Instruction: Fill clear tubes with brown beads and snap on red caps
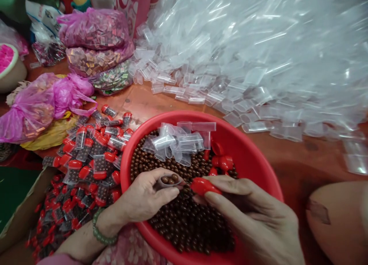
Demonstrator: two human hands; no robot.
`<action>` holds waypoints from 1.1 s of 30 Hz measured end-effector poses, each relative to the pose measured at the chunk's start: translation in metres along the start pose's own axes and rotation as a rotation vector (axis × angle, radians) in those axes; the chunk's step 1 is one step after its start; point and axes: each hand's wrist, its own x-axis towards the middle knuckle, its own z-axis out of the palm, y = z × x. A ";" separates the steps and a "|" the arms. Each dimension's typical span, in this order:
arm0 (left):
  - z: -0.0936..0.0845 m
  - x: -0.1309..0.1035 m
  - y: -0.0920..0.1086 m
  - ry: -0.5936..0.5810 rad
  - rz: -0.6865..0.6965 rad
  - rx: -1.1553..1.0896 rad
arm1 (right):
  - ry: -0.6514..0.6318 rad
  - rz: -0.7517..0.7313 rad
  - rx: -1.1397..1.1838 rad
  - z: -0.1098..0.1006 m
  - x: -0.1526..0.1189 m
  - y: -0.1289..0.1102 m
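Note:
My left hand [143,198] is closed around a small clear plastic tube [169,180] with brown chocolate balls showing at its open mouth. Just right of it, my right hand [253,211] pinches a red plastic cap [205,186] between thumb and fingers, apart from the tube. Both hands are over a red basin [258,157] of loose brown balls [192,223]. On the balls, at the basin's far side, lies a cluster of empty clear tubes [178,142]. Several red caps [222,161] sit to the right of them.
Left of the basin is a heap of filled, red-capped tubes [97,165]. A large pile of clear empty tubes [244,77] spreads across the back right. Pink plastic bags [94,31] of small packets are stacked at the back left. A knee [339,215] is at the right.

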 end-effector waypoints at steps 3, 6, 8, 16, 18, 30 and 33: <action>0.000 -0.001 -0.005 -0.048 0.007 0.008 | 0.008 -0.079 -0.069 0.002 0.004 -0.004; 0.000 -0.001 -0.007 -0.064 0.010 0.039 | -0.120 -0.241 -0.165 0.003 0.010 -0.005; 0.000 -0.001 -0.008 -0.065 0.014 0.070 | -0.205 -0.335 -0.239 0.000 0.012 -0.005; 0.000 0.001 -0.007 -0.026 -0.055 -0.086 | -0.071 -0.276 -0.411 -0.022 0.004 -0.003; -0.001 0.001 -0.007 -0.054 -0.105 -0.163 | 0.011 -0.144 -0.305 -0.015 0.002 -0.006; -0.006 0.002 -0.012 -0.253 -0.081 -0.319 | -0.145 -0.001 -0.056 0.021 0.017 -0.007; -0.008 0.002 -0.017 -0.302 -0.101 -0.395 | -0.138 0.033 -0.068 0.019 0.019 -0.003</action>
